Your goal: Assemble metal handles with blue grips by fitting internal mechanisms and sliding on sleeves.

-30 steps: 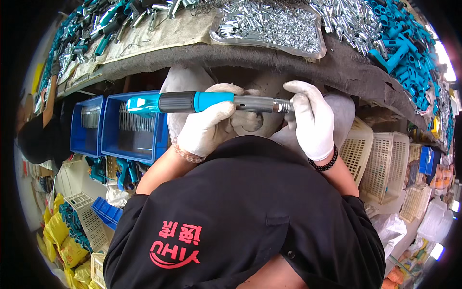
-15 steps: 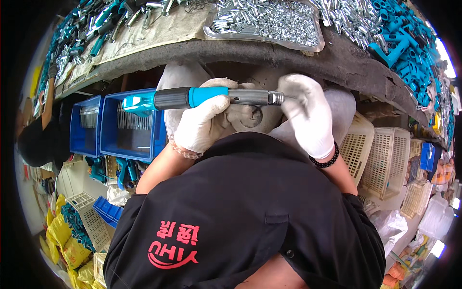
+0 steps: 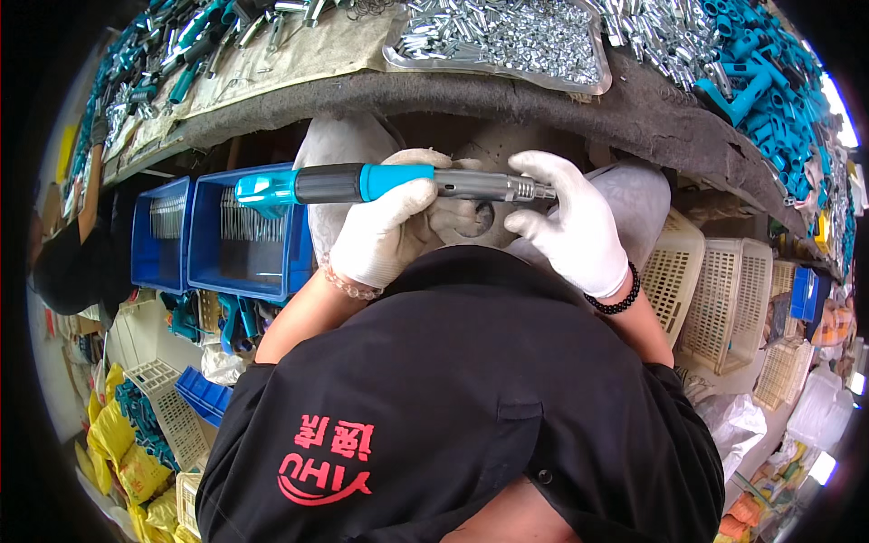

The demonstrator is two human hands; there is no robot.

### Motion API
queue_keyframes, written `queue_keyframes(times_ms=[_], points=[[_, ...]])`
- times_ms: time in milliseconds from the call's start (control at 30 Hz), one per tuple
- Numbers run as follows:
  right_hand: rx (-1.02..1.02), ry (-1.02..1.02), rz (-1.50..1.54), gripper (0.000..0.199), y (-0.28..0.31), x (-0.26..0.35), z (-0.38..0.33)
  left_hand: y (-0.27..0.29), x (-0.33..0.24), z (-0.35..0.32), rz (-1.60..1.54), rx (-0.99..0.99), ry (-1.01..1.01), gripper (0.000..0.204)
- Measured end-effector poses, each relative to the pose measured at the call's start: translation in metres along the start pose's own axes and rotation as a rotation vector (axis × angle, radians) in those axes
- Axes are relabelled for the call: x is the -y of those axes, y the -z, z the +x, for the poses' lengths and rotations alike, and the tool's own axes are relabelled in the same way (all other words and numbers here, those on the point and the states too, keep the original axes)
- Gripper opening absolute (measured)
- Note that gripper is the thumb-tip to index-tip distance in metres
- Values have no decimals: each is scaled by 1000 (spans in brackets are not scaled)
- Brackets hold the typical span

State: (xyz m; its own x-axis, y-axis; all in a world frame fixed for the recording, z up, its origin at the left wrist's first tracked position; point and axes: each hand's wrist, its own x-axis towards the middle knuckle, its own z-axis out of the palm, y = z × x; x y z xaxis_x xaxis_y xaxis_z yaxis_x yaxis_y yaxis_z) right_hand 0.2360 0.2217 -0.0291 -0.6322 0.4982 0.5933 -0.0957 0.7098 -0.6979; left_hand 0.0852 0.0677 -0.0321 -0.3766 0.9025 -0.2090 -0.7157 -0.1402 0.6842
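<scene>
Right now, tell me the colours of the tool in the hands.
Teal and dark grey body with a silver metal tip: the tool, seen in the head view.

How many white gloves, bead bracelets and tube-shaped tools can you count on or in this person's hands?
White gloves: 2, on left hand and right hand
Bead bracelets: 2, pale bracelet and black bracelet
Blue-and-grey tube-shaped tool: 1, held in both hands
Total: 5

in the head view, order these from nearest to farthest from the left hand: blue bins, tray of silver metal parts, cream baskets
From the left hand:
1. Blue bins, just to its left under the bench.
2. Tray of silver metal parts, above it on the bench top.
3. Cream baskets, far to the right, past the right hand.
</scene>
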Motion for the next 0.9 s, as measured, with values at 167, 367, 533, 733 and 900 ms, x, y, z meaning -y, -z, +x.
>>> queue_keyframes(times_ms=[167, 367, 533, 733, 900], points=[[543, -693, 188, 29, 34, -13, -1, -2, 2, -2, 12, 1, 15, 40], [177, -142, 129, 32, 14, -11, -7, -3, 1, -1, 18, -3, -23, 35], [520, -1449, 1057, 54, 6, -31, -10, -1, 7, 13, 498, 121, -105, 32], [230, -1261, 808, 77, 14, -64, -10, 20, 15, 73, 1721, 340, -574, 23], [376, -1115, 625, 53, 84, -60, -5, 48, 25, 105, 2086, 451, -308, 35]])
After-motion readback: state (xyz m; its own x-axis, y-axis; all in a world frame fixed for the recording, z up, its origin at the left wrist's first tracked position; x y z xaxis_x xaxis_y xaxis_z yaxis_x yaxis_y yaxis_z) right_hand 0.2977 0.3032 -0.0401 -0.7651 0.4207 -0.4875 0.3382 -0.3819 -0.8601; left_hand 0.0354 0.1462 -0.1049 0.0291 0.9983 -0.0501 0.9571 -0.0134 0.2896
